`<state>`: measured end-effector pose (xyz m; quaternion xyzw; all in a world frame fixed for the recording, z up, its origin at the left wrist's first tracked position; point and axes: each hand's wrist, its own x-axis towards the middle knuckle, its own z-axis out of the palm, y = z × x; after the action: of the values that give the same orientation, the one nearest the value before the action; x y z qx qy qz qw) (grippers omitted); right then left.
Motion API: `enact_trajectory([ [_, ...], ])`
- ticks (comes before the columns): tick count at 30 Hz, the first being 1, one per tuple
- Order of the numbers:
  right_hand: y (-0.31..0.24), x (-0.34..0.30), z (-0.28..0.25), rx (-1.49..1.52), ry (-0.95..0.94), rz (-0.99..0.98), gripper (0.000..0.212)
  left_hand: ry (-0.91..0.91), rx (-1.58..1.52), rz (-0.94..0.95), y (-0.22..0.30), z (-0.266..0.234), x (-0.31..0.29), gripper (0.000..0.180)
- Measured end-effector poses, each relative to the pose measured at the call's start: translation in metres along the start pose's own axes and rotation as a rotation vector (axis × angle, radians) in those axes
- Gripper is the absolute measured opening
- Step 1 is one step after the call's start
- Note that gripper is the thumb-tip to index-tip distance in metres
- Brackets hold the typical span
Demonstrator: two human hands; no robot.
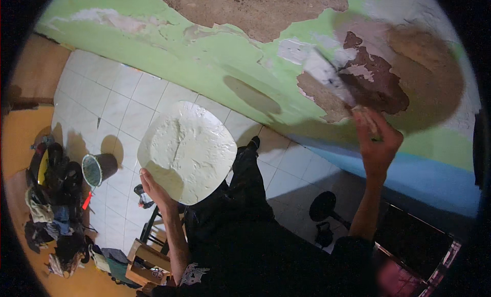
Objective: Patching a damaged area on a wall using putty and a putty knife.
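Note:
My left hand [157, 190] grips the near-left edge of a pale, rounded-square plate [231, 143]. Thick white putty [192, 141] covers most of the plate, with ridges and a groove across it. Up at the wall, my right hand [377, 141] is closed on a putty knife [330, 78], whose whitish blade is blurred. The blade lies over a patch of bare brown plaster [376, 90] in the peeling green wall [204, 67]; whether it touches the surface I cannot tell. A white smear [295, 50] shows just left of the blade.
A larger bare patch [255, 13] lies higher on the wall. On the tiled floor [123, 87] stands a bucket [105, 166], with a red-handled thing [87, 201] beside it. Clothes [59, 215] are heaped at the left, near a wooden chair [140, 264]. A round black object [322, 206] is at lower right.

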<state>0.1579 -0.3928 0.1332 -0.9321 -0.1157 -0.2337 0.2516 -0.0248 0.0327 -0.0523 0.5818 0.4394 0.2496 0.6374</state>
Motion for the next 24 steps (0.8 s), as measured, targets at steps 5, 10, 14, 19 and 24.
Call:
enact_trajectory([
  [5,-0.024,0.024,0.026,-0.053,-0.089,-0.156,0.022,-0.043,-0.02,0.007,0.01,0.005,0.0,0.044],
  [10,-0.023,0.034,0.016,-0.05,0.009,-0.136,0.023,-0.037,-0.052,-0.014,0.021,0.006,-0.005,0.046],
  [14,-0.042,0.031,-0.027,0.006,0.061,0.013,0.024,-0.038,-0.027,-0.003,0.027,0.011,-0.011,0.045],
  [19,-0.06,0.046,-0.001,-0.029,-0.075,-0.134,0.032,-0.065,-0.03,0.022,0.022,0.008,-0.007,0.046],
  [24,-0.068,0.065,0.03,-0.027,0.039,-0.057,0.047,-0.043,-0.027,0.007,0.033,0.016,-0.014,0.047],
])
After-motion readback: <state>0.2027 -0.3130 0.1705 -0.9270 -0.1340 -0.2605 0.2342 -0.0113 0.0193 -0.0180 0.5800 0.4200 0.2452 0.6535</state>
